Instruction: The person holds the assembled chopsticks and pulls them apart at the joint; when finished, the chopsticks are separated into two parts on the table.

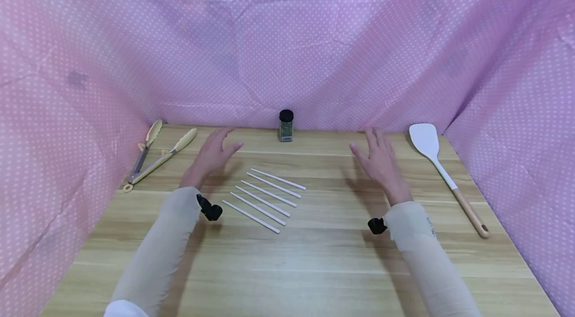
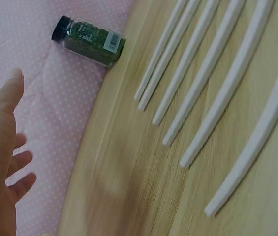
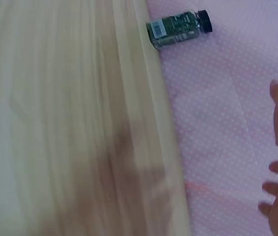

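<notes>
Green flakes (image 2: 90, 43) were contained in a clear spice jar (image 1: 286, 130), closed by a black lid (image 1: 286, 115) and stood upright between and beyond the left hand (image 1: 212, 154) and right hand (image 1: 379, 159). Both hands were held with thumbs apart from the fingers. Six white sticks (image 1: 269, 193) were laid right of the left hand, tongs (image 1: 154, 166) left of it; a white-headed spatula (image 1: 446, 174) was placed right of the right hand.
</notes>
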Demonstrator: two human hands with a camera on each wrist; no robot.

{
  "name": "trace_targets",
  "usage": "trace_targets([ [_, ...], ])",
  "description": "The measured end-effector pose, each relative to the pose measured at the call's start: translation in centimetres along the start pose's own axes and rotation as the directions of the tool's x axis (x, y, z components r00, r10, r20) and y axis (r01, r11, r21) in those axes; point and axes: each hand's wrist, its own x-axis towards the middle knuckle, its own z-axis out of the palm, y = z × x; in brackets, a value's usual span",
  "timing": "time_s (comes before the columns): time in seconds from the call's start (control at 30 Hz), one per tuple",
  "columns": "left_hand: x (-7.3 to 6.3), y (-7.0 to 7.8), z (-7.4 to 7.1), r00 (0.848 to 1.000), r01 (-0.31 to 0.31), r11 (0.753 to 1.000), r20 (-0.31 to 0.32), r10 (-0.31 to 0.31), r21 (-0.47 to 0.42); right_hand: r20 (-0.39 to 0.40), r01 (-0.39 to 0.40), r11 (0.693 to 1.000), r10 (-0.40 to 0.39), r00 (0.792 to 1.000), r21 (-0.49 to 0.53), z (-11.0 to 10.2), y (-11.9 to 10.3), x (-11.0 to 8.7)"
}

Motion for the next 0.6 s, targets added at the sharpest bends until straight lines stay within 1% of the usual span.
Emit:
trace_targets([
  [0.1,0.1,-0.1,0.4,1.000,-0.014,0.990,-0.008,0.013,-0.138,-0.055,0.077,0.988,-0.071,0.996,0.130,0.9,-0.4,0.1],
  [0.17,0.1,-0.3,0.8,1.000,-0.011,0.981,0.015,0.014,-0.196,-0.094,0.125,0.969,-0.107,0.990,0.212,1.7,-0.7,0.1],
  [0.2,0.0,-0.3,1.0,0.999,0.003,0.977,0.032,0.004,-0.214,-0.105,0.136,0.959,-0.113,0.988,0.247,2.1,-0.8,0.0],
  [0.3,-0.3,-0.3,1.6,0.995,0.039,0.970,0.101,-0.015,-0.241,-0.130,0.146,0.927,-0.107,0.986,0.346,3.5,-1.4,-0.3],
  [0.4,-0.5,-0.2,2.3,0.987,0.056,0.967,0.161,-0.016,-0.247,-0.132,0.140,0.891,-0.091,0.987,0.431,4.8,-2.2,-0.8],
  [0.47,-0.6,-0.2,2.7,0.981,0.063,0.967,0.191,-0.016,-0.245,-0.124,0.143,0.873,-0.096,0.988,0.467,5.7,-2.7,-1.1],
  [0.53,-0.8,-0.2,3.0,0.977,0.065,0.968,0.213,-0.013,-0.241,-0.096,0.131,0.859,-0.095,0.991,0.496,6.5,-3.3,-1.4],
  [0.6,-0.9,-0.2,3.3,0.974,0.080,0.968,0.227,-0.025,-0.238,-0.053,0.098,0.850,-0.083,0.995,0.517,7.1,-3.7,-1.8],
])
